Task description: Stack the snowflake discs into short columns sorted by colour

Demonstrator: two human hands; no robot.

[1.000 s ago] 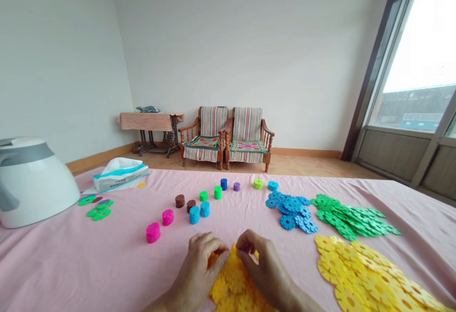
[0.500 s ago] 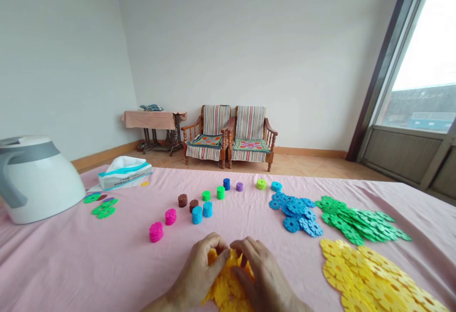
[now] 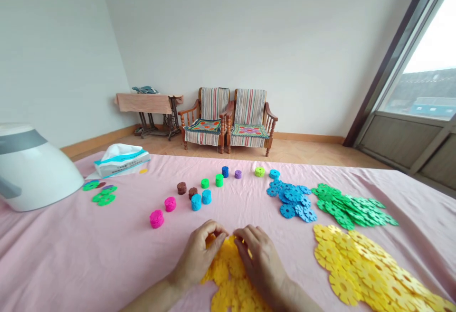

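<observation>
My left hand (image 3: 200,250) is curled at the near edge of the table, thumb and fingers closed around yellow flower-shaped discs. Facing it, my right hand (image 3: 261,258) bends its fingers over more of these discs, the fingertips of both hands close together. Beneath and between them lies a heap of yellow flower-shaped discs (image 3: 231,290), partly covered by the hands. How many discs each hand grips is hidden. Further right spreads a larger pile of yellow discs (image 3: 366,269).
Beyond my hands stand small stacks of discs: pink (image 3: 156,219), brown (image 3: 181,188), light blue (image 3: 196,202) and green (image 3: 219,180). Blue discs (image 3: 292,193) and green discs (image 3: 351,207) lie right. At left are a white kettle (image 3: 42,174), a tissue pack (image 3: 123,162) and loose green discs (image 3: 106,199).
The view has tilted down a little, so the table things sit higher in the picture. Both hands remain over the yellow heap, their fingertips slightly further apart.
</observation>
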